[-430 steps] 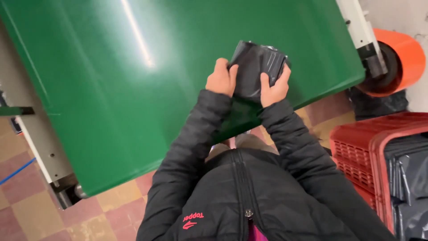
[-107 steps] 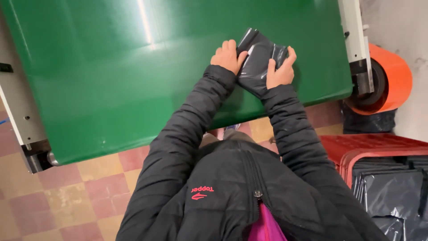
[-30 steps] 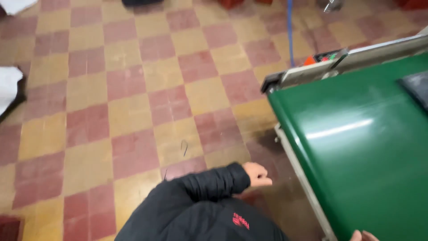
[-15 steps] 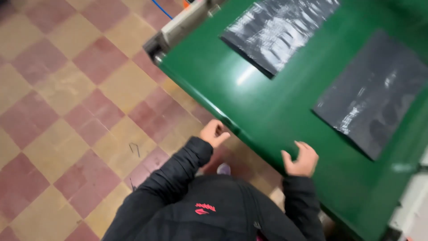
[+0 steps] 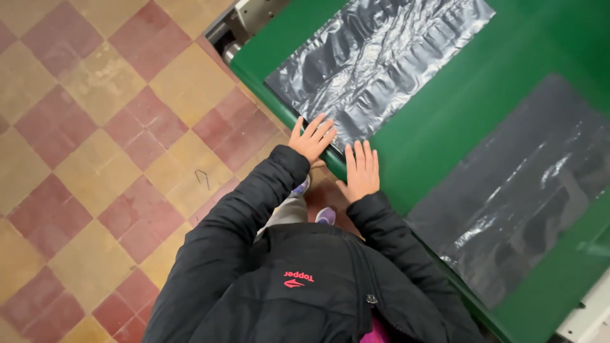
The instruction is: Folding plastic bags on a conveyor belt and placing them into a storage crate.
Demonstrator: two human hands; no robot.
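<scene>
The scene is evenly lit from overhead; white glare is thrown off the crinkled grey plastic sheet (image 5: 375, 63), and a duller sheen is seen on the darker sheet (image 5: 515, 190), whose far edge is blurred; shadows are kept soft

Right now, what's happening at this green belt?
A person in a black padded jacket stands at the edge of a green conveyor belt. Both hands are flat and open, no grip on anything: the left hand rests on the near corner of a crinkled dark grey plastic bag lying flat on the belt, the right hand on the belt beside it. A second flat dark plastic bag lies further along.
</scene>
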